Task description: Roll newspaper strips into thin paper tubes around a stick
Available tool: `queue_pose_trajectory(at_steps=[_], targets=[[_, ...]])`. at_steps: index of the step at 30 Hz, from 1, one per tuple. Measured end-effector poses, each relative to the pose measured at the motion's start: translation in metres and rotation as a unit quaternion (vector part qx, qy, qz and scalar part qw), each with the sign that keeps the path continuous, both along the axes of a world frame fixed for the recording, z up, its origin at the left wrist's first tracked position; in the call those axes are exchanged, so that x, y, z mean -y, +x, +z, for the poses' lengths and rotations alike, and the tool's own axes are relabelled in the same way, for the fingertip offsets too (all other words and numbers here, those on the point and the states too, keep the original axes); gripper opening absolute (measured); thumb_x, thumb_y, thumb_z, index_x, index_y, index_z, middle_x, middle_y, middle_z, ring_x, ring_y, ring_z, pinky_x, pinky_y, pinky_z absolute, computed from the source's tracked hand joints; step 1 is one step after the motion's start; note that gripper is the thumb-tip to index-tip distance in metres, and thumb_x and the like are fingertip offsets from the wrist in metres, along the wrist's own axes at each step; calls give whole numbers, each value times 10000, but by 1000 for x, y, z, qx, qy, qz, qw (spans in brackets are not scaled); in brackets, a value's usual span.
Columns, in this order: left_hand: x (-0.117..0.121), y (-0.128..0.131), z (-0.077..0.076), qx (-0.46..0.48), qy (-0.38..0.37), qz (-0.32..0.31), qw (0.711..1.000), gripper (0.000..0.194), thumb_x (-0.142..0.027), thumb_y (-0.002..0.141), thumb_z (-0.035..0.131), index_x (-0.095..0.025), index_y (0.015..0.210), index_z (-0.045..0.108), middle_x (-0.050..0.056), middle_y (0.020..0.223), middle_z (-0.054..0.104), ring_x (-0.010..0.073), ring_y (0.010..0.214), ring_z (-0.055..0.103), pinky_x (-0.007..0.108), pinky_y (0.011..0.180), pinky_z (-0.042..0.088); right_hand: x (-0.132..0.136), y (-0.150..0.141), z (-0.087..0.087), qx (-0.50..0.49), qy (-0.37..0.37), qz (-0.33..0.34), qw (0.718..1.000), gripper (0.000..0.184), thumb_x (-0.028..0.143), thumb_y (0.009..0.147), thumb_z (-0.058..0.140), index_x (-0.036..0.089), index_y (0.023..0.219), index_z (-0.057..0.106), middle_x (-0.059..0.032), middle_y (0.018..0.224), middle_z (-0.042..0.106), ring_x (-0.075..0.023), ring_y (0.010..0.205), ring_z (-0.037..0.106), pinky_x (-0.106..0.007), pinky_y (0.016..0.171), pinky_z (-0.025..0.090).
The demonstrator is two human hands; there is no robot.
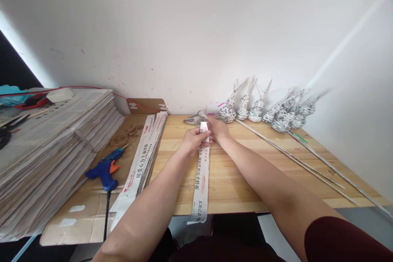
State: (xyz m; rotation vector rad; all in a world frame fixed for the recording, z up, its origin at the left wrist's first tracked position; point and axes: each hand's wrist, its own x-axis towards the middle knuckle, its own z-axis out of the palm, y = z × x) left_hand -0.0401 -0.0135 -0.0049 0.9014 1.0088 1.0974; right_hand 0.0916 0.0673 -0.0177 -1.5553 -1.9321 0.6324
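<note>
A long strip of printed newspaper lies lengthwise toward me, its near end hanging over the table's front edge. My left hand pinches it close to the far end, thumb on top. Right beside that end is my right hand, its back turned up; its fingertips are hidden, so I cannot tell how they grip. Just beyond both hands, a crumpled grey cloth rests against the wall.
Several woven paper gourd shapes stand along the wall at right. Thin paper rods cross the wooden table. Leftward are stacked newspaper strips, a blue glue gun on cardboard, and a tall newspaper stack.
</note>
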Motion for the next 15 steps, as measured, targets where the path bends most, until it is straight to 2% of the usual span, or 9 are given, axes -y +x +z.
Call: queue_pose_trajectory(at_steps=[3,4,6,8,10,12,15], targets=[[-1,0,-1,-1,11,-6,1000,246,-275,673,784,-94,800,675,78,692,690,137,605,661,239,575,547,-4,2,3,90,25,-37,995,347,506,867,499,221,754,663,-94,792,683,-264,846,613,-324,696,356],[-1,0,-2,-1,18,-10,1000,256,-284,670,786,-95,799,674,76,689,688,135,603,658,239,577,546,-3,3,4,93,27,-40,995,373,538,854,503,219,746,663,-97,778,681,-268,834,616,-325,693,358],[-1,0,-2,-1,23,-12,1000,271,-299,666,789,-96,801,670,73,684,685,134,600,654,241,576,545,3,9,4,60,42,-41,996,410,603,824,512,224,810,669,-81,769,681,-253,812,619,-313,685,373],[-1,0,-3,-4,16,-9,1000,286,-307,658,794,-97,806,667,72,683,683,134,594,652,244,572,543,13,17,3,-14,75,-50,996,445,632,795,532,221,917,656,-58,782,682,-219,781,615,-291,677,395],[-1,1,-4,-9,7,-13,1000,301,-316,646,800,-99,807,667,70,687,684,137,590,650,245,566,539,26,24,1,-101,101,-76,987,441,621,787,542,201,873,644,-45,761,674,-187,718,598,-276,651,414],[0,2,-5,-15,11,-30,999,316,-336,639,802,-100,804,672,69,692,684,139,596,648,248,571,537,38,29,1,-182,34,-71,980,465,621,804,502,179,719,620,-33,632,628,-157,580,550,-267,571,410],[1,2,-6,-24,23,-49,998,355,-380,630,801,-103,821,688,63,692,682,137,614,640,249,584,534,51,30,7,-301,-55,-5,952,416,560,804,537,160,828,647,-17,639,617,-125,526,519,-250,525,406]])
